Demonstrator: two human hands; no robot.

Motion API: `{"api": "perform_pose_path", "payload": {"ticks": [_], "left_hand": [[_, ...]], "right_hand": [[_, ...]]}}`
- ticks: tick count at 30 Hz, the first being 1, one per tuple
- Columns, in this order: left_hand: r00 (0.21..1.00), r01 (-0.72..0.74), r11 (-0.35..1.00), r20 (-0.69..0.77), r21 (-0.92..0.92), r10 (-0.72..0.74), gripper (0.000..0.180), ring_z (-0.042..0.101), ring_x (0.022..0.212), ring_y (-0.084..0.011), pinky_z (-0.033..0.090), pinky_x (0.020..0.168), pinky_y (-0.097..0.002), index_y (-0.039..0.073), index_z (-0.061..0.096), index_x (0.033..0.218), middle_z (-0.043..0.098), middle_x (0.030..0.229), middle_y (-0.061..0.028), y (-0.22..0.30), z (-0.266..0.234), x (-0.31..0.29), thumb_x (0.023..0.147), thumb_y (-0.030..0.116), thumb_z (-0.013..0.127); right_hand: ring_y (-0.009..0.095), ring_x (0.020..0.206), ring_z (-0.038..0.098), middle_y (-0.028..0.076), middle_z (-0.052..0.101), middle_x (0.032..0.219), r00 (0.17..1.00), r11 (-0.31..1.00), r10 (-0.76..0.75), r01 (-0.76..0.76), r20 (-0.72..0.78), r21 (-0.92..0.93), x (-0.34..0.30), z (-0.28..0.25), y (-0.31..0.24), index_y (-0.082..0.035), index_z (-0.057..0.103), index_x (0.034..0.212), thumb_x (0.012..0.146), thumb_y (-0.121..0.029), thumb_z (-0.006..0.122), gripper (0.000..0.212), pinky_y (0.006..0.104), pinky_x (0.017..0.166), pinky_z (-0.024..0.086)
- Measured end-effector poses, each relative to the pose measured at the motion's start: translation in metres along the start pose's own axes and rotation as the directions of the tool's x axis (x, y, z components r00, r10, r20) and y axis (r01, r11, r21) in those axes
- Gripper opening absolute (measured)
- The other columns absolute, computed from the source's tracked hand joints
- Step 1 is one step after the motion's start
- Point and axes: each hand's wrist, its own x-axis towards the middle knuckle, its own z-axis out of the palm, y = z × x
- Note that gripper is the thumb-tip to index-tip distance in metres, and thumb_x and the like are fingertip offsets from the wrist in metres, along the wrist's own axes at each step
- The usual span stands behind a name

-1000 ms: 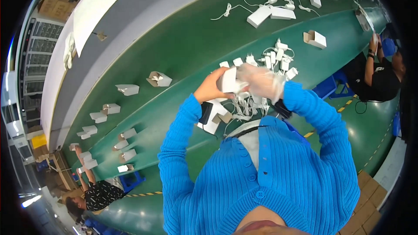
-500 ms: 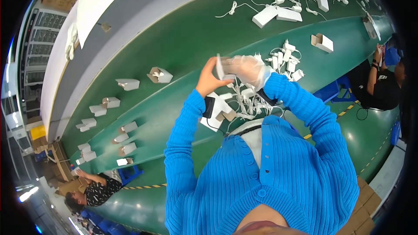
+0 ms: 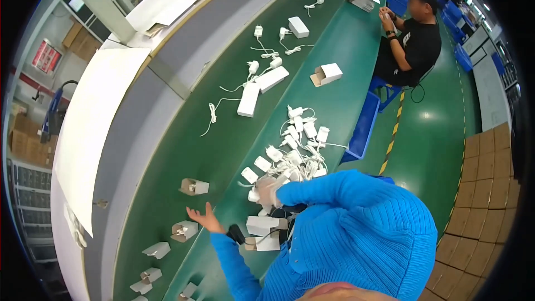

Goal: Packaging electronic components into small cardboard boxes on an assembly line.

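My bare left hand [image 3: 206, 220] is raised over the green bench with its fingers spread and nothing in it. Close to it stand two open white boxes, an upper one [image 3: 195, 187] and a lower one [image 3: 184, 231], with something white inside each. A see-through glove covers my right hand [image 3: 268, 190], which reaches into the near end of a pile of white plug-in chargers [image 3: 292, 159] with cables. A charger lies against its fingers, but their grip is hidden and blurred. Just below are an open white carton [image 3: 264, 226] and a black device [image 3: 236, 234] with a cable by my left wrist.
More open boxes [image 3: 156, 249] line the bench at lower left. Closed white boxes [image 3: 248, 99] and loose chargers [image 3: 258, 32] lie further up. An open box [image 3: 327, 74] sits beyond the pile. A co-worker [image 3: 409, 39] sits at far right; a blue bin [image 3: 362, 128] is beside the bench.
My view has swung right. My hands, together around a blurred white thing before, are apart; the left is empty and the right has gone to the pile. One more open box stands in the row.
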Motion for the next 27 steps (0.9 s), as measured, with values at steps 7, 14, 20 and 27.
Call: {"api": "perform_pose_path", "payload": {"ticks": [7,14,20,27], "left_hand": [[0.426,0.303,0.942,0.863,0.146,-0.270,0.062,0.060,0.093,-0.0205,0.047,0.081,-0.0305,-0.002,0.057,0.106,0.063,0.099,-0.0141,0.074,-0.015,-0.131,0.094,0.051,0.028],[0.012,0.556,0.793,0.952,0.248,-0.306,0.084,0.058,0.101,-0.0281,0.044,0.091,-0.0356,-0.005,0.046,0.121,0.059,0.109,-0.0196,0.078,0.039,-0.168,0.088,0.066,0.015],[-0.081,0.866,0.475,0.982,0.154,-0.171,0.071,0.054,0.108,-0.0290,0.041,0.095,-0.0365,-0.005,0.036,0.129,0.053,0.119,-0.0191,0.084,0.068,-0.184,0.091,0.055,0.037],[0.664,-0.038,0.909,0.670,-0.415,0.334,0.053,0.052,0.107,-0.0224,0.042,0.092,-0.0338,-0.001,0.038,0.129,0.051,0.119,-0.0128,0.131,0.055,-0.180,0.085,0.021,0.057]], "right_hand": [[0.023,0.083,0.061,0.011,0.064,0.090,0.965,-0.069,-0.233,-0.142,0.122,0.988,-0.066,-0.092,0.011,-0.003,0.057,0.096,0.084,-0.024,0.059,0.024,0.0340,0.069,0.048],[0.020,0.093,0.059,0.010,0.059,0.108,0.987,-0.191,-0.160,-0.037,0.006,0.981,-0.139,-0.138,0.011,-0.004,0.040,0.119,0.089,-0.032,0.056,0.044,0.0312,0.076,0.048],[0.020,0.097,0.058,0.010,0.057,0.108,0.911,-0.392,-0.208,0.256,-0.356,0.883,-0.152,-0.165,0.001,-0.004,0.043,0.118,0.088,-0.033,0.057,0.044,0.0323,0.084,0.047],[0.020,0.103,0.052,0.010,0.053,0.112,0.927,-0.095,-0.336,0.143,-0.167,0.985,-0.153,-0.138,-0.002,-0.001,0.048,0.120,0.085,-0.033,0.061,0.049,0.0324,0.088,0.043]]}}
